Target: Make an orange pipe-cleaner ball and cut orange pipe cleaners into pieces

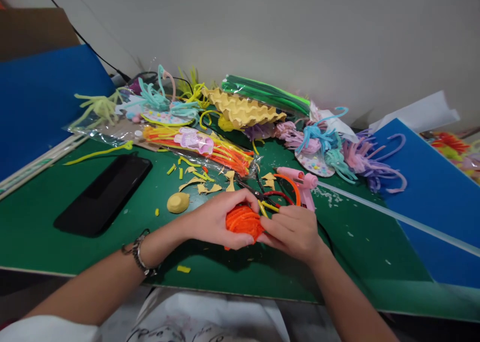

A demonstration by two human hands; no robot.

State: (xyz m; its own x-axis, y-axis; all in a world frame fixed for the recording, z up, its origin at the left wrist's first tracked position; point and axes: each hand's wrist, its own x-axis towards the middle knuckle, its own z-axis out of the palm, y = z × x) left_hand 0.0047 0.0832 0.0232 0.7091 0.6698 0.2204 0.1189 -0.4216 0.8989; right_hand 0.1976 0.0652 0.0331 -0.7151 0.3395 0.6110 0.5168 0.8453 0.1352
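My left hand (217, 222) is curled around a rounded orange bundle (243, 221), which looks wound from fuzzy pipe cleaners. At its right side, the bent fingers of my right hand (294, 229) pinch close against the bundle. An orange pipe cleaner (294, 184) arcs up from behind the right hand; its end is hidden by the fingers. Yellow stems (263, 209) show between the two hands. Just beyond lie scissors with dark red handles (279, 194), partly covered. A pink glue gun (300, 179) with a long clear glue stick (375, 207) rests behind my right hand.
A black phone (105, 194) lies at left. Beyond the hands are carton scraps (204, 186), a cut carton cup (178, 202) and a bag of orange and yellow pipe cleaners (225, 154). Pastel pipe-cleaner pieces (318, 137), an egg carton (243, 107) and green stems (266, 93) line the back.
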